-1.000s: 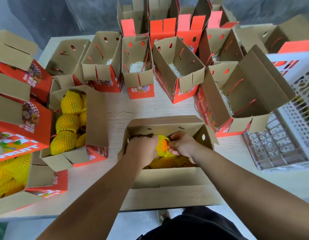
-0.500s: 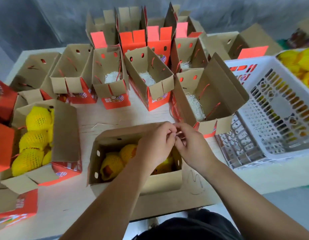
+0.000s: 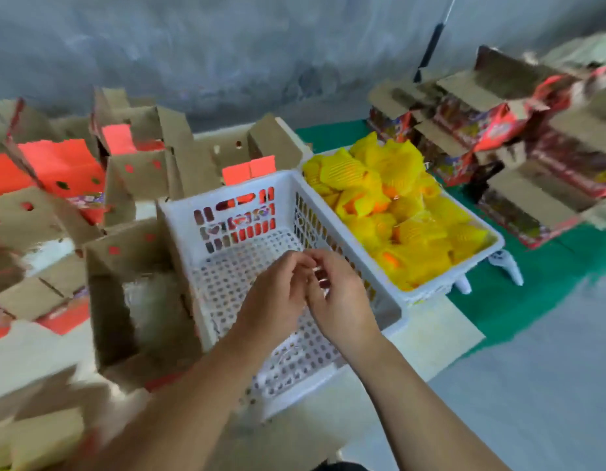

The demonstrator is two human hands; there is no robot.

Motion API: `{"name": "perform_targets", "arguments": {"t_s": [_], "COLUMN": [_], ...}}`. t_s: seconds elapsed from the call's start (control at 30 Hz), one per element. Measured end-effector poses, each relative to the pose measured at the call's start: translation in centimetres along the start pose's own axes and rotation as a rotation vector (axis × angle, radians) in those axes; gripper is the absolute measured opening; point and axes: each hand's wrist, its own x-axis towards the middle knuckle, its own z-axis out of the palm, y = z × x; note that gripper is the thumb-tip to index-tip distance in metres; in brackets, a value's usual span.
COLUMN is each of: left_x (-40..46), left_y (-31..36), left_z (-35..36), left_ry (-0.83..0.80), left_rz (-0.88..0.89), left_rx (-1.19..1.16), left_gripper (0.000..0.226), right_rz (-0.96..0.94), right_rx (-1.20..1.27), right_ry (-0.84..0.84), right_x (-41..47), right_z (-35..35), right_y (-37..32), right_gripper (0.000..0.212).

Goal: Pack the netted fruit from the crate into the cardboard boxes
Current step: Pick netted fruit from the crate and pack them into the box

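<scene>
1. Over the empty crate [image 3: 247,266], in the middle of the view, the left hand [image 3: 277,300] and right hand [image 3: 342,300] meet fingertip to fingertip, well clear of any fruit.
2. Both hands have loosely curled fingers. Whether they pinch some small scrap between them I cannot tell, as the picture is blurred there; they hold no fruit.
3. The fruit [image 3: 396,212] lies heaped in the full crate [image 3: 430,290], touching the empty one on its far right side. Each piece wears a yellow foam net, with orange skin showing through in places.
4. Open boxes [image 3: 131,287] stand to the left on the table [image 3: 427,338], the nearest just beside the empty crate, with pale shredded padding at its bottom.
5. Handling, as a judgement: each fruit looks round, fairly firm and of moderate weight, an easy one-hand lift. The net is soft and springy, so it gives good grip but can slide on the skin.
6. Best hold would be around the body of the fruit, palm over the top and fingers spread down the sides. Pinching the loose net ends risks pulling the sleeve off.
7. The pile is loose, so taking a top piece at the near edge should disturb the rest least.
8. More boxes [image 3: 498,137] lie stacked far right, on green ground.
</scene>
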Motion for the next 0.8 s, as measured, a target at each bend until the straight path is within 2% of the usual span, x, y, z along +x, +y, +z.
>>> {"name": "perform_targets", "arguments": {"t_s": [0.1,0.2,0.27,0.37,0.43,0.5,0.6,0.7,0.8], "left_x": [6.3,11.0,12.9,13.8,13.4,12.8,12.9,13.1,12.7], "left_y": [2.6,3.6,3.4,3.2,3.3,3.2,3.6,4.7,5.3], "left_z": [6.0,10.5,12.6,15.0,16.5,17.7,18.8,19.7,19.8], "left_ry": [-0.092,-0.199,-0.258,-0.382,-0.447,-0.443,-0.378,-0.332,-0.307], "left_rz": [-0.014,-0.116,-0.139,-0.060,0.056,0.111,0.053,-0.004,-0.029], "left_rx": [-0.040,-0.067,0.042,0.343,0.607,0.787,0.865,0.960,0.961], "left_gripper": [0.018,0.016,0.026,0.038,0.051,0.061,0.064,0.062,0.059], "right_rz": [0.005,0.086,0.275,0.500,0.473,0.448,0.401,0.266,0.212], "right_rx": [-0.069,-0.331,-0.519,-0.725,-0.787,-0.786,-0.806,-0.792,-0.778], "right_ry": [0.077,-0.025,-0.077,-0.152,-0.213,-0.194,-0.119,-0.022,0.019], "right_x": [4.0,8.3,10.3,11.1,10.9,10.8,11.0,10.5,10.1], "right_z": [-6.0,-11.0,-13.8,-15.0,-14.3,-13.7,-13.7,-14.0,-14.2], "right_y": [5.6,12.3,16.6,20.3,21.4,21.8,22.1,22.0,22.0], "right_gripper": [0.035,0.045,0.054,0.067,0.074,0.076,0.074,0.071,0.064]}}
